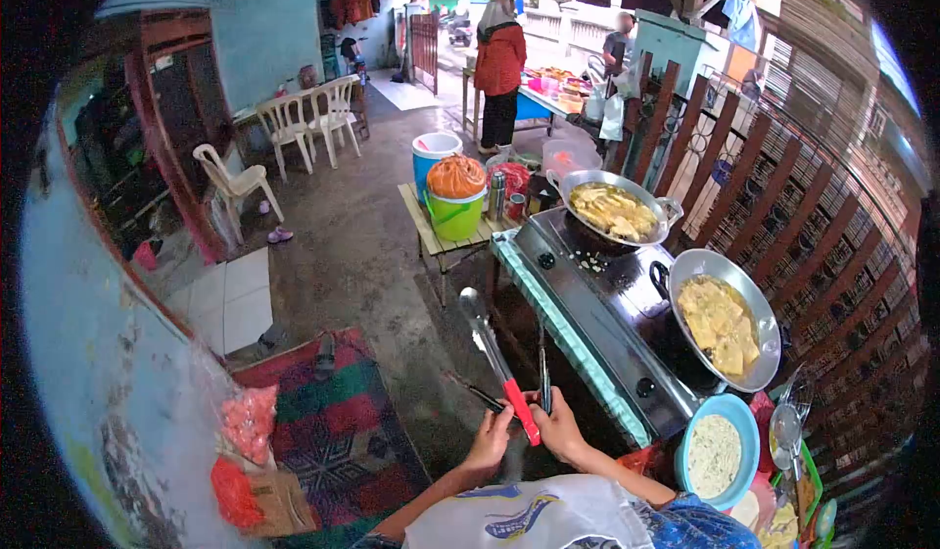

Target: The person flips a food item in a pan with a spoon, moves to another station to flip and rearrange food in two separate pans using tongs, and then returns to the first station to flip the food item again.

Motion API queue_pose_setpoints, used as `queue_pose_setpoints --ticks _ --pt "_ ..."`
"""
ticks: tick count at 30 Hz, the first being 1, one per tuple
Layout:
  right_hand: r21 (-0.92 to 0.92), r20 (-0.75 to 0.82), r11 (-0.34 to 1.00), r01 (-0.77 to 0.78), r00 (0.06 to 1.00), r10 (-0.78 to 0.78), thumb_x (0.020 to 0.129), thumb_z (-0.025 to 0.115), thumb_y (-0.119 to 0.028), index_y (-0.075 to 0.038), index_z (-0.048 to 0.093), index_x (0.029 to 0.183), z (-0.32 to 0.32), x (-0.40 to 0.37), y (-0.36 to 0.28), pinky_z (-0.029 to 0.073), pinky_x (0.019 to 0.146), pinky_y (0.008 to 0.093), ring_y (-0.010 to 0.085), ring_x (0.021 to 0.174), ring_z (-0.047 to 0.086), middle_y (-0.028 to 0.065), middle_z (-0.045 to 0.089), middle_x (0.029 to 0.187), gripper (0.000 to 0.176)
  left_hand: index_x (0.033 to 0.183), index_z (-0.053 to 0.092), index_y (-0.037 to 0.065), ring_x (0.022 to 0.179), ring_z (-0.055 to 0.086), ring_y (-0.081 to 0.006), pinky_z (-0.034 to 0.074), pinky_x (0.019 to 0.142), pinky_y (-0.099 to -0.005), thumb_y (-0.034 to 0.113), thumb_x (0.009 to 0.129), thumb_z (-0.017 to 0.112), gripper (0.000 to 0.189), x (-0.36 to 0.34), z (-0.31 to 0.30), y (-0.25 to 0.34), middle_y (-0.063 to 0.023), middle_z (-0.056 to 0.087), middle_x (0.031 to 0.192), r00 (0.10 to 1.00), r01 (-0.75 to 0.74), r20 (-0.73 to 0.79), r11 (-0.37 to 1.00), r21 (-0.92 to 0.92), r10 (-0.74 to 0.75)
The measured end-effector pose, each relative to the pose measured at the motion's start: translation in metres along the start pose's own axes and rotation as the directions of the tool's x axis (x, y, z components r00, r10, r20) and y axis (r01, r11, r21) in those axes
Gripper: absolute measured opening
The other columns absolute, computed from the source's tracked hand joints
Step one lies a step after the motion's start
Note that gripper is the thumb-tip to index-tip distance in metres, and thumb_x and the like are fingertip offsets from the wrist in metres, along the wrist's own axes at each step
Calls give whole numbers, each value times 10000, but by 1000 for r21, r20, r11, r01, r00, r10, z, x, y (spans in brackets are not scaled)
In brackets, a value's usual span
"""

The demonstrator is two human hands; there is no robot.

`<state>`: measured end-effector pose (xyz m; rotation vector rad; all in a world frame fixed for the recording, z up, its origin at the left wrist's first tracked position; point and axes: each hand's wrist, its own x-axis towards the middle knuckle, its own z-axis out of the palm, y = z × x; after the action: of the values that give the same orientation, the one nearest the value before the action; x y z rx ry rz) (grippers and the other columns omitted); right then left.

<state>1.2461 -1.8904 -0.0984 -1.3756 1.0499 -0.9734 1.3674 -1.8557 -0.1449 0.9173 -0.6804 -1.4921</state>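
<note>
White printed cloth (529, 515) right up close; left grip (490, 441) and right grip (560, 433) curl closed around utensils (520, 410), one red-handled; both pans (770, 341) hold golden pieces in oil, blue bowl (750, 451) pale flecked mix (715, 451).

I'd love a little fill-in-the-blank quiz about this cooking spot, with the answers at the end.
1. Between the left hand and the right hand, the long metal utensil has a bright ____ handle.
2. The number of woks of food on the stove is ____.
3. The round bowl of pale mixture beside the stove is light ____.
4. The bucket on the low table is bright ____.

Missing words: red; two; blue; green.
</note>
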Motion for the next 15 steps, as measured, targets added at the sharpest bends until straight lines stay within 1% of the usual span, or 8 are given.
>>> queue_pose_setpoints --ticks 2,3,5,7,11,12,13,15 --pt "-150 -83 981 127 987 -140 868 482 -39 -2 450 1020 11 25 -3 437 765 281 148 840 539 103 569 950 160 1075 458 35 990 513 -135 457 797 -281 201 914 479 232 19 7 37 -73 543 1051 995 -69 -69 994 90 76" --pt "-247 -115 956 159 975 -192 868 485 -42 0 454 1032 18 36 -5 437 762 282 147 843 538 104 572 931 172 1075 458 35 990 513 -135 457 797 -281 201 914 479 232 26 9 54 -73 543 1051 997 -45 -57 994 96 50" --pt "-186 -192 971 151 963 -186 870 498 -58 1 460 1041 38 62 -16 440 749 286 144 841 536 101 575 899 184 1059 459 2 908 555 -134 454 789 -266 162 886 531 246 55 13 92 -73 593 993 991 -130 30 982 134 128" --pt "-328 -330 924 195 893 -305 853 517 -87 -13 439 1050 53 86 -26 459 672 336 237 769 591 161 593 872 224 1062 460 6 879 566 -133 454 782 -268 149 871 553 257 89 1 106 -75 606 973 986 -150 89 979 136 139" --pt "-256 -434 942 215 846 -311 872 506 -113 -6 433 1065 66 136 -34 457 705 321 199 827 565 140 573 926 232 1072 460 13 883 580 -137 460 776 -281 128 836 598 296 146 -14 128 -90 616 972 976 -190 140 970 155 169" --pt "-204 -437 949 242 845 -309 880 490 -102 6 425 1082 68 146 -38 453 736 307 184 847 558 124 571 947 238 1066 454 15 897 585 -150 465 795 -290 123 828 606 303 154 -15 138 -95 612 984 975 -216 120 917 335 186" --pt "-152 -441 952 266 843 -307 888 473 -91 19 416 1099 69 155 -42 448 768 294 168 866 552 108 569 968 244 1105 405 12 891 584 -162 459 812 -301 93 811 618 372 167 -18 137 -102 598 984 960 -268 167 906 327 224" --pt "-68 -507 945 321 804 -310 887 472 -84 19 430 1090 73 169 -47 444 775 283 163 868 554 105 573 969 232 1160 329 11 885 581 -172 453 809 -301 49 789 625 475 175 -8 151 -105 573 994 952 -241 214 967 86 218"
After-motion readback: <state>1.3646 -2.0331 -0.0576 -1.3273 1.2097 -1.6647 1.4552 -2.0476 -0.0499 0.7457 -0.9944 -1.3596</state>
